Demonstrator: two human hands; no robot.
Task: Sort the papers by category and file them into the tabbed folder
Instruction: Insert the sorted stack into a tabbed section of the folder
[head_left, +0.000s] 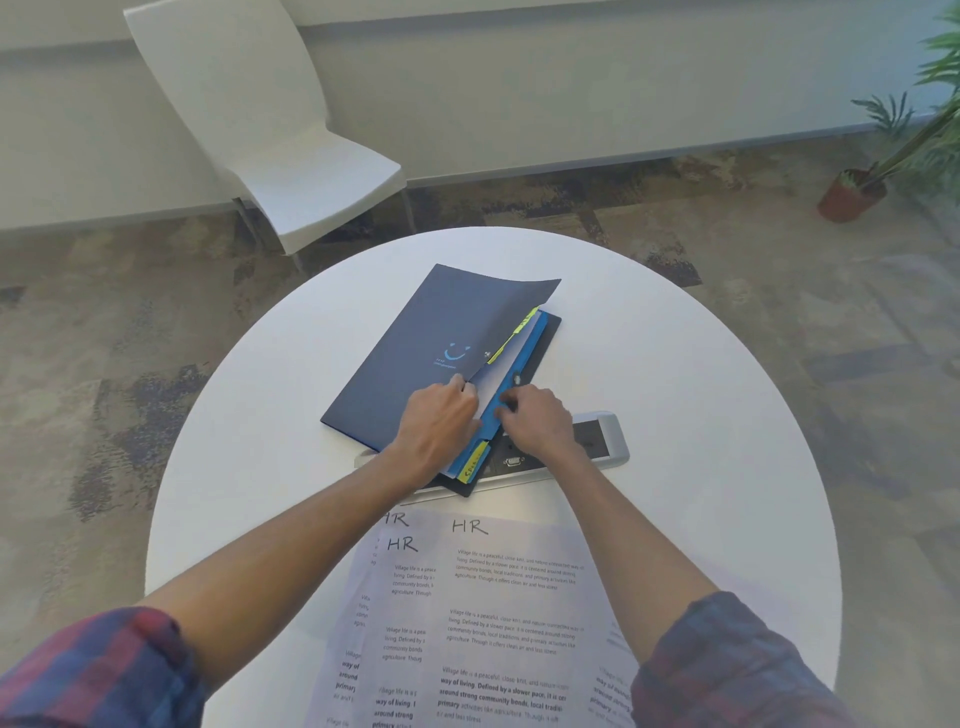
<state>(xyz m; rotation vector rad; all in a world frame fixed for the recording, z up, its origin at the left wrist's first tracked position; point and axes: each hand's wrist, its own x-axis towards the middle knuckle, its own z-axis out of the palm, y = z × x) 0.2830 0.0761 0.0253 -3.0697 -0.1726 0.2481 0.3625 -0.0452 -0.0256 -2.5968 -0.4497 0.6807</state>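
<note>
Folder (415, 353): we see it mid-desk (675, 364), dark cover lifted and curling.
Left hand (434, 421): fingers pinch the cover's edge.
Right hand (537, 418): fingers curl onto a blue divider (511, 395).
Papers (483, 623): marked HR, near desk edge.

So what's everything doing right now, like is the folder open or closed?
Folder: partly open, dark cover lifted and curling.
Left hand: pinching the cover's edge.
Right hand: fingers curled on the blue divider.
Yellow tabs: sticking out from the dividers.
HR papers: lying flat and overlapped on the table, not filed yet.
Chair: nobody sitting on it.
Potted plant: standing upright.
</note>
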